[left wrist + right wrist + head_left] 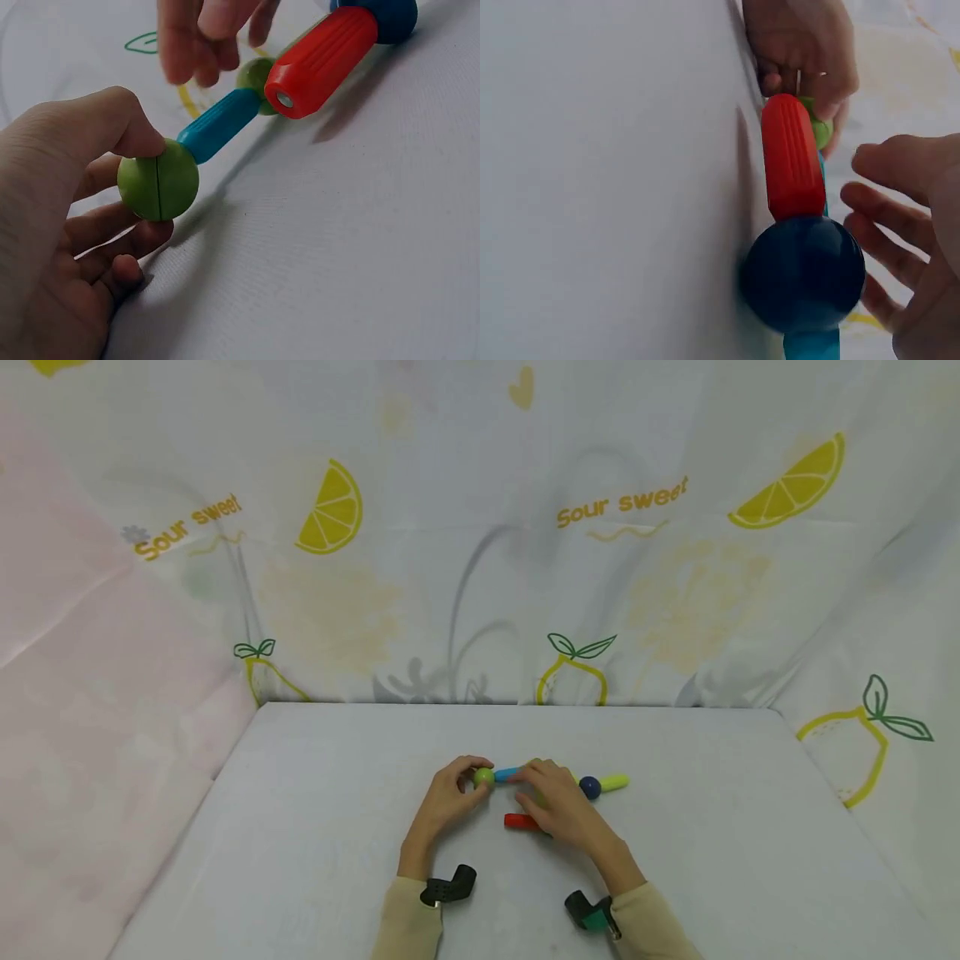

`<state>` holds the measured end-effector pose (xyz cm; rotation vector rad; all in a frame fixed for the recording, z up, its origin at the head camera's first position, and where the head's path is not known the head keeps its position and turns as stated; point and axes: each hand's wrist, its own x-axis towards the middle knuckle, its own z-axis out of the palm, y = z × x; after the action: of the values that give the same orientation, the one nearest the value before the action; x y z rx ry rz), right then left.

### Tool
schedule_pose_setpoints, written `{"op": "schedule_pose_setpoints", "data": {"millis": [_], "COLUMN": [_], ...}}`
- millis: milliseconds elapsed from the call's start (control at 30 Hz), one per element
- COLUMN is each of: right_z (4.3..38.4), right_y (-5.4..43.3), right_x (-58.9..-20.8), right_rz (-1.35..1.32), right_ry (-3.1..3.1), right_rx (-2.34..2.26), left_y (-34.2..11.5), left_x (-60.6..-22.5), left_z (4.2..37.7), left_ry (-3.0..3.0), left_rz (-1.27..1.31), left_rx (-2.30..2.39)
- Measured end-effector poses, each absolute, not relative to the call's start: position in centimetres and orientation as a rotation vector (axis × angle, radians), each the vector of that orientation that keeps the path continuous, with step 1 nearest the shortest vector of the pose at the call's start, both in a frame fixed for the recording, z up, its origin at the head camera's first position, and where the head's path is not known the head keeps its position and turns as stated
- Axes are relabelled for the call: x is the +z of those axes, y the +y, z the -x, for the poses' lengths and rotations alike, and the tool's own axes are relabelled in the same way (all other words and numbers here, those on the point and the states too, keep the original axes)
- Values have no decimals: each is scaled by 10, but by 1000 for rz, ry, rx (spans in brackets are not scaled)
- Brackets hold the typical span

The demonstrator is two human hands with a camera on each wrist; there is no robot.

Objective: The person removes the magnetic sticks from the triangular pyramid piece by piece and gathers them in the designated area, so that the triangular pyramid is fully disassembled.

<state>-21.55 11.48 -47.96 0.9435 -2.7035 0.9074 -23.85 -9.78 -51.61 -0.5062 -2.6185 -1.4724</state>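
Ball in lime green, pinched between thumb and fingers of the left hand, on or just above the white tabletop, with blue rod running right from it to a second green ball. Best done with a light, steady pinch, perhaps turning slightly to seat the rod square. Right hand loosely spread near the rod's right end, apparently gripping nothing; probably better used to brace the second green ball during any push from the left. On the near side, red rod joined to navy ball, left end free, silvery tip bare: mind not to bump it. To the right, yellow-green rod against another navy ball, links between partly hidden; avoid tugging, for fear of parting joins.
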Motion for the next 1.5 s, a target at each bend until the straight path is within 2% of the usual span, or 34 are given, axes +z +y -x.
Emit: {"op": "schedule_pose_setpoints", "data": {"millis": [267,633,1067,1500], "right_z": [248,247,237,200], "right_y": [109,126,129,148], "right_x": [-482,-489,-491,-486], "right_rz": [-1017,-980,-885,-773], "right_ry": [-2882,-2840,-2791,-2678], "right_rx": [690,759,906,1019], "left_y": [-95,-93,-71,-66], "left_x": [-518,-514,-515,-520], "left_z": [239,253,297,327], "left_ry": [-2682,-2604,-2619,-2525], "left_rz": [483,250,507,625], "left_rx": [-1517,-1532,-1241,-1245]}}
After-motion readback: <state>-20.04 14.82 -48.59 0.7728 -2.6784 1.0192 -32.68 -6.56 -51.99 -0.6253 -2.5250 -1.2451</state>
